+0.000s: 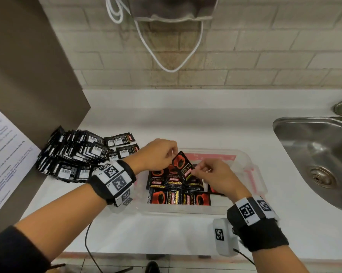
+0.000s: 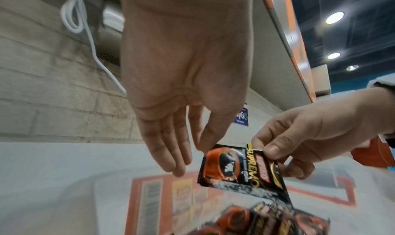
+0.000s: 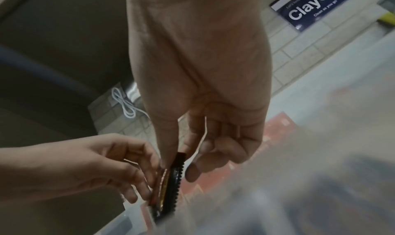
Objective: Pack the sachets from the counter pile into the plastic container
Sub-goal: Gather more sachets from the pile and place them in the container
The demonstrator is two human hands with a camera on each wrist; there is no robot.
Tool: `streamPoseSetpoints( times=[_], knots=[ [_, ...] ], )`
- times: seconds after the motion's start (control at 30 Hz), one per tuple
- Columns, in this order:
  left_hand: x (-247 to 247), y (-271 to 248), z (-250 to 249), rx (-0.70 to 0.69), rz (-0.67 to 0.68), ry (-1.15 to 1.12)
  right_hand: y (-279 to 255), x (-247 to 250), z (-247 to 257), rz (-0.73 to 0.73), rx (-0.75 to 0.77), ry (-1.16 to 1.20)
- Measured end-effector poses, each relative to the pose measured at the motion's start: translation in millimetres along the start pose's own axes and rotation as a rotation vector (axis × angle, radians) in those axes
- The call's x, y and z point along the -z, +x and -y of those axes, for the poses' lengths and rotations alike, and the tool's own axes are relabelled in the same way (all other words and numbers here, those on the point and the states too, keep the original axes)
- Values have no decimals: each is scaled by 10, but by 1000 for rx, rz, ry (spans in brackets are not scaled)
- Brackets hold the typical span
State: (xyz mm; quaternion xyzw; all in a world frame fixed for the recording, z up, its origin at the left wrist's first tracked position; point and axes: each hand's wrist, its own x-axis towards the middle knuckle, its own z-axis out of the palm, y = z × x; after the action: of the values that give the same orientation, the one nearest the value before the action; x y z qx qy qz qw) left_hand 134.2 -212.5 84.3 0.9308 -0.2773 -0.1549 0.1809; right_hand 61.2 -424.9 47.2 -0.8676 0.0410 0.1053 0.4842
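Note:
A black and red sachet (image 1: 183,165) hangs tilted over the clear plastic container (image 1: 243,154). My left hand (image 1: 171,155) pinches its upper corner between thumb and forefinger, the other fingers held straight in the left wrist view. My right hand (image 1: 197,170) pinches the opposite end between thumb and forefinger. The left wrist view shows the sachet (image 2: 235,169) face on, with the left hand (image 2: 200,147) and the right hand (image 2: 267,151) on it. Several sachets (image 1: 166,196) lie flat in rows inside the container. The counter pile (image 1: 73,154) sits to the left, barcodes up.
A steel sink (image 1: 313,150) is set into the counter at the right. A brown panel (image 1: 28,75) with a printed sheet (image 1: 3,154) stands behind the pile. A white cable (image 1: 170,69) hangs on the brick wall. A black cord (image 1: 87,239) crosses the counter's front edge.

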Motion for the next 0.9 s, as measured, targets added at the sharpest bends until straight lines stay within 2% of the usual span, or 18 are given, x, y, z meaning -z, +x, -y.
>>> streamPoseSetpoints(
  times=[0.07,0.13,0.2,0.3,0.4,0.47,0.57,0.63,0.77,0.83,0.9],
  knots=[
    [89,-30,14,-21,-110,-57,-2,21,88,39,30,4],
    [158,-66,2,-102,-113,-43,-1,3,146,96,42,8],
    [179,-92,-27,-169,6,15,3,-70,178,154,54,10],
    [74,-118,-33,-160,224,46,15,-218,180,219,50,-2],
    [-104,-151,37,-89,300,64,15,-319,147,249,47,-15],
    [-193,-173,84,-57,331,71,11,-321,113,182,42,-15],
    [-289,-201,118,-34,296,137,45,-257,45,-17,49,-102],
    [-343,-213,119,-22,239,176,79,-209,-1,-90,20,-223],
    [-429,-218,104,-66,269,169,90,-201,-57,51,-148,-322],
    [-436,-224,93,-81,265,154,72,-239,-72,119,-162,-318],
    [-420,-218,80,-93,197,161,54,-266,-86,154,-157,-299]
  ],
)
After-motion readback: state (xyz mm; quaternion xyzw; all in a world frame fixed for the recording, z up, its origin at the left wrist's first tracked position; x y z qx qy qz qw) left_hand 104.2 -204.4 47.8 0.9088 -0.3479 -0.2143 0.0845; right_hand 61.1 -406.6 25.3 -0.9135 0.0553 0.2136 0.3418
